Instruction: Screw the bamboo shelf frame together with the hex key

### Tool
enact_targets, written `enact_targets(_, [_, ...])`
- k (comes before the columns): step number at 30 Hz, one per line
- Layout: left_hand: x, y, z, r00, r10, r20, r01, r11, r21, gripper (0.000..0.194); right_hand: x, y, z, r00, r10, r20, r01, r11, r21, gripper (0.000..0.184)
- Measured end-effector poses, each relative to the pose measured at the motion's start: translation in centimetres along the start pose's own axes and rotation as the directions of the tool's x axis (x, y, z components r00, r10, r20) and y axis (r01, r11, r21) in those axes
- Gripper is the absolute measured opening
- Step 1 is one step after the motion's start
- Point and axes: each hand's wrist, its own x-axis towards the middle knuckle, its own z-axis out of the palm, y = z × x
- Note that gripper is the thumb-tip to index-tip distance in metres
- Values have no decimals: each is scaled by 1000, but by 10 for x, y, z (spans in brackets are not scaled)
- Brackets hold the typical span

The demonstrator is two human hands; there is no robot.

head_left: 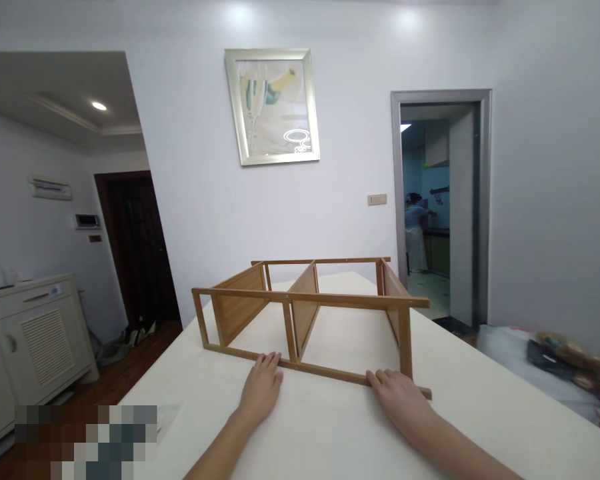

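Observation:
A bamboo shelf rack [325, 299] lies on its side on the white table [330, 433], its three slatted shelves standing upright between long rails. My left hand [261, 390] rests flat on the table, fingers stretched out, fingertips touching the rack's near bottom rail. My right hand [399, 395] lies flat as well, fingers extended against the same rail near its right end, by the upright post. Neither hand holds anything.
A white cabinet [27, 340] stands at the left by a dark door [137, 247]. A framed picture [273, 105] hangs on the wall. Another person [417, 233] stands in the room beyond the doorway. Bagged items [560, 363] lie at the table's right edge.

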Motion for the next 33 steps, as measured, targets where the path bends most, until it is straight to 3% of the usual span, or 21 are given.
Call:
enact_targets(3, [4, 21, 5, 997, 64, 37, -64, 998, 6, 56, 3, 30, -1, 984, 135, 118, -139, 990, 28, 32])
enact_targets(11, [5, 76, 21, 978, 198, 63, -196, 980, -39, 53, 10, 89, 2, 934, 317, 164, -320, 947, -3, 25])
enact_targets(17, [0, 81, 18, 959, 275, 69, -264, 954, -142, 49, 13, 102, 9, 905, 389, 175, -398, 917, 18, 29])
enact_targets(25, [-9, 91, 24, 957, 274, 95, -234, 922, -308, 44, 22, 118, 21, 894, 425, 143, -437, 897, 66, 31])
enact_targets(28, [-13, 94, 14, 971, 238, -17, -224, 885, -409, 35, 26, 122, 28, 878, 450, 165, -469, 878, 98, 35])
enact_targets(30, [-17, 97, -5, 966, 208, -156, -256, 861, -438, 29, 29, 125, 33, 862, 469, 193, -496, 859, 125, 40])
enact_targets(33, [-26, 97, -51, 889, 93, -449, -302, 856, -420, 31, 34, 130, 36, 839, 494, 227, -534, 828, 171, 46])
